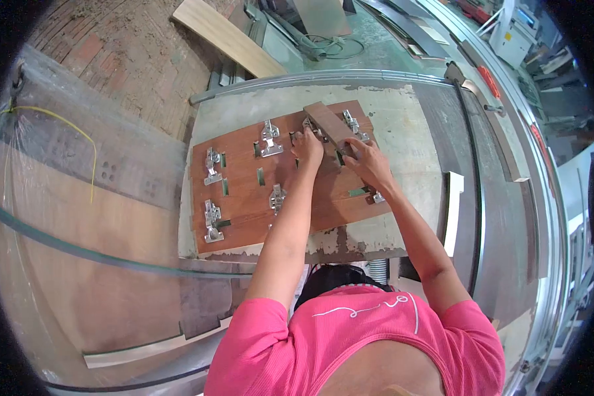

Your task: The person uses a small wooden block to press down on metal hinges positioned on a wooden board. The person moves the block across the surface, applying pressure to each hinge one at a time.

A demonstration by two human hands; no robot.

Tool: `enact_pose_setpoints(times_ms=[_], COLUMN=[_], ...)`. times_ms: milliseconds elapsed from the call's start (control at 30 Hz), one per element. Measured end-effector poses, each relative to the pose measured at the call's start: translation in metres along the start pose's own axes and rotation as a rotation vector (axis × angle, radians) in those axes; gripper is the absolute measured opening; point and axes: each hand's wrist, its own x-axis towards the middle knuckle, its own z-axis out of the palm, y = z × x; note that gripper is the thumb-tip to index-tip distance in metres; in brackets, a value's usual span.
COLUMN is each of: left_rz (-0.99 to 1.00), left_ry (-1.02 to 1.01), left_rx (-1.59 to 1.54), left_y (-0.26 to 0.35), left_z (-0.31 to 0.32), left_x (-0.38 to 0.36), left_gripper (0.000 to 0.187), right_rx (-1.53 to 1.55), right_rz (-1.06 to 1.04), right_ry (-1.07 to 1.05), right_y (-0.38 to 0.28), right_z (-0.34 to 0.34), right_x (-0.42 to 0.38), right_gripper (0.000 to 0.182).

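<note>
- While both arms reach forward over the desk (402, 125), the left hand (308, 146) sits on the reddish-brown panels (244, 198), fingers curled down onto a metal hinge (308, 125) at the far edge, apparently pinning it in its spot.
- Right hand (366, 165) lies flat-ish, fingers bent over the near end of a small wood block (330, 125); looks like a pressing grip, not a pinch, but fingertips are partly hidden, so exact hold cannot be told.
- The wood block rests tilted across the far-right part of the panels, touching the hinge area, just beside both hands.
- Panels lie side by side, flat on the desk, long edges touching, so the hinge slots line up in rows.
- More silver hinges already seated: one far-left (212, 166), one near-left (212, 221), one centre-far (268, 138), one centre-near (276, 198), one far-right (352, 123).
- Small green-looking cut-outs (261, 176) show between hinges, empty.
- Another fitting (378, 197) peeks out just under the right wrist; too small to identify.
- A pale white strip (453, 211) stands on edge right of the panels, apart from them.
- Pink shirt (356, 336) fills the bottom of the view.
</note>
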Motion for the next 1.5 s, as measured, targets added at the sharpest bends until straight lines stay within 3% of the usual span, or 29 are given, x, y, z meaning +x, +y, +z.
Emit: enact_pose_setpoints(times_ms=[100, 200, 267, 433, 500, 667, 733, 900, 1000, 1067, 1100, 1167, 1300, 1367, 1400, 1467, 1500], left_rz=[-0.001, 0.102, -0.11, -0.273, -0.289, -0.229, -0.183, -0.182, -0.053, -0.312, -0.308, -0.189, -0.192, -0.015, -0.023, -0.145, -0.15], left_ry=[-0.025, 0.177, 0.261, 0.19, -0.042, 0.157, -0.057, -0.042, 0.028, 0.021, 0.02, 0.017, 0.049, 0.091, 0.093, -0.104, -0.104], left_rx=[-0.007, -0.034, 0.053, 0.062, 0.002, -0.108, -0.042, -0.164, -0.07, -0.354, -0.357, -0.105, -0.14, -0.134, -0.132, -0.112, -0.108], left_y=[-0.013, -0.035, -0.035, -0.093, -0.094, -0.105, -0.107, -0.113, -0.109, -0.104, -0.103, -0.102, -0.124, -0.133, -0.134, -0.13, -0.124], left_z=[-0.009, -0.035, -0.07, -0.047, -0.053, -0.038, -0.038, -0.032, -0.039, -0.043, -0.044, -0.05, -0.014, -0.005, -0.002, -0.002, -0.014], left_x=[0.015, 0.022, 0.01, 0.04, 0.042, 0.038, 0.043, 0.041, 0.033, 0.031, 0.03, 0.032, 0.048, 0.047, 0.048, 0.062, 0.054], left_gripper=[0.034, 0.038, 0.044, 0.049, 0.052, 0.036, 0.033, 0.031, 0.03, 0.031, 0.031, 0.029, 0.028, 0.028, 0.028, 0.029, 0.029], right_rx=[0.027, 0.123, 0.168, 0.206, 0.093, 0.026, -0.012, -0.007, -0.016, -0.033, -0.053, -0.075, -0.021, 0.013, 0.017, 0.025, -0.021], right_rz=[-0.031, -0.166, -0.21, -0.25, -0.214, -0.163, -0.119, -0.148, -0.145, -0.128, -0.11, -0.1, -0.095, -0.129, -0.103, -0.093, -0.08], right_ry=[0.039, 0.107, 0.127, 0.138, 0.062, -0.063, -0.114, -0.023, 0.01, 0.003, -0.03, -0.061, -0.019, 0.015, 0.031, 0.05, 0.016], right_y=[-0.013, -0.034, -0.052, -0.083, -0.08, -0.077, -0.082, -0.099, -0.101, -0.098, -0.096, -0.1, -0.113, -0.109, -0.108, -0.108, -0.107], right_z=[-0.01, -0.021, -0.024, -0.001, 0.024, 0.062, 0.062, 0.054, 0.062, 0.071, 0.075, 0.077, 0.071, 0.073, 0.074, 0.073, 0.073], right_x=[-0.001, 0.001, 0.003, 0.015, 0.024, 0.029, 0.028, 0.026, 0.027, 0.025, 0.025, 0.024, 0.023, 0.022, 0.022, 0.03, 0.029], right_gripper=[0.049, 0.05, 0.051, 0.053, 0.053, 0.051, 0.05, 0.049, 0.049, 0.05, 0.05, 0.05, 0.05, 0.051, 0.051, 0.051, 0.049])
